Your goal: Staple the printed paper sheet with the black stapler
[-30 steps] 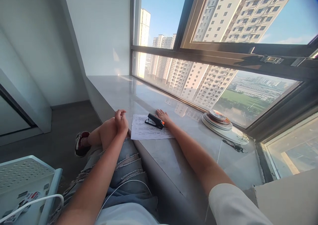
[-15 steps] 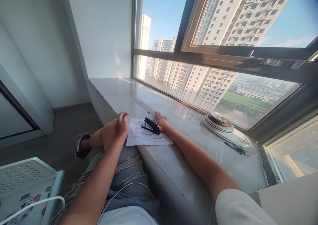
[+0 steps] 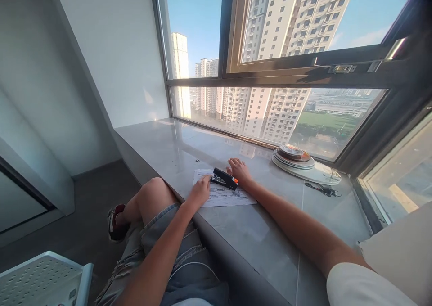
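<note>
A printed sheet of paper lies on the grey marble window ledge. A black stapler with an orange tip rests on the paper. My left hand lies on the paper's left part, fingers loosely curled and pressing it down. My right hand rests flat on the ledge just behind the stapler's orange end, fingers spread. Both forearms are bare.
A stack of plates sits on a larger white plate by the window at the right, with dark keys beside it. A white perforated rack stands at lower left. My knee in torn jeans is against the ledge's edge.
My left hand has moved from my knee onto the paper's left side. The view has swung left and upward. My right hand stays beside the stapler.
</note>
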The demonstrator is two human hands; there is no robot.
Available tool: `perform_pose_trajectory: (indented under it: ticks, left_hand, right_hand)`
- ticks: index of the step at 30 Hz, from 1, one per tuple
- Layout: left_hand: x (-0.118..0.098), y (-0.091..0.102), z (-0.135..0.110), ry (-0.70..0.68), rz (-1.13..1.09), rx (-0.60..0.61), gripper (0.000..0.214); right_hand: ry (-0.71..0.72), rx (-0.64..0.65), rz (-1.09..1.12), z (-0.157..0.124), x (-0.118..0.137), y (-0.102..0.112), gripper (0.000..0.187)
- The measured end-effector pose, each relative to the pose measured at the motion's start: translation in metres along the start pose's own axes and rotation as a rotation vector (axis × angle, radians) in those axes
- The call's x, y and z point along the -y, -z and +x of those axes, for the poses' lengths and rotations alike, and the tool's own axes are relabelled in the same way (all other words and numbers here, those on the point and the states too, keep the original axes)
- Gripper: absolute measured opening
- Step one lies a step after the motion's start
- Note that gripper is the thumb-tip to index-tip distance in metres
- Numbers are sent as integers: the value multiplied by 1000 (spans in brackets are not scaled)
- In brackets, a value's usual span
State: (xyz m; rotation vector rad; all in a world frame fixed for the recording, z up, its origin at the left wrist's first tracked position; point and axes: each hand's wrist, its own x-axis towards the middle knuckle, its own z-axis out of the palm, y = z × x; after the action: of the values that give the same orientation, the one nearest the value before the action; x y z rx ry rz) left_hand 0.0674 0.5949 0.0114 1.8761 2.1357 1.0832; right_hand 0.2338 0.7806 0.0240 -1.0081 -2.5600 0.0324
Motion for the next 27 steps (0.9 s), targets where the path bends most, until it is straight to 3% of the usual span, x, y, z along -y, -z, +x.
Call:
perform_pose_trajectory:
  ticks: [3, 5, 8, 10, 13, 16, 19, 21, 27]
  left_hand:
    - [4, -9, -3, 9, 117, 95, 51]
    - [9, -10, -2, 3, 152, 104, 52]
    - [17, -9, 1, -9, 161, 78, 51]
    - [21, -8, 3, -35, 142, 61, 49]
    - [29, 0, 17, -28, 112, 35, 42]
    - [39, 13, 46, 51, 158, -17, 44]
    - [54, 23, 81, -9, 197, 92, 46]
    - [64, 24, 97, 76, 250, 191, 53]
    - [83, 16, 103, 206, 282, 142, 61]
  right_hand:
    - [-44, -200, 136, 1, 2, 11, 36]
    - [-5, -248, 290, -1, 6, 18, 43]
    - [132, -108, 461, -10, 21, 20, 41]
    - [147, -52, 424, -17, 34, 14, 29]
    - [86, -71, 355, -26, 46, 5, 24]
    - [61, -96, 329, -30, 50, 3, 20]
    - [50, -100, 292, -32, 53, 6, 17]
    - [54, -91, 271, -32, 55, 9, 17]
    - [41, -56, 202, -32, 60, 12, 19]
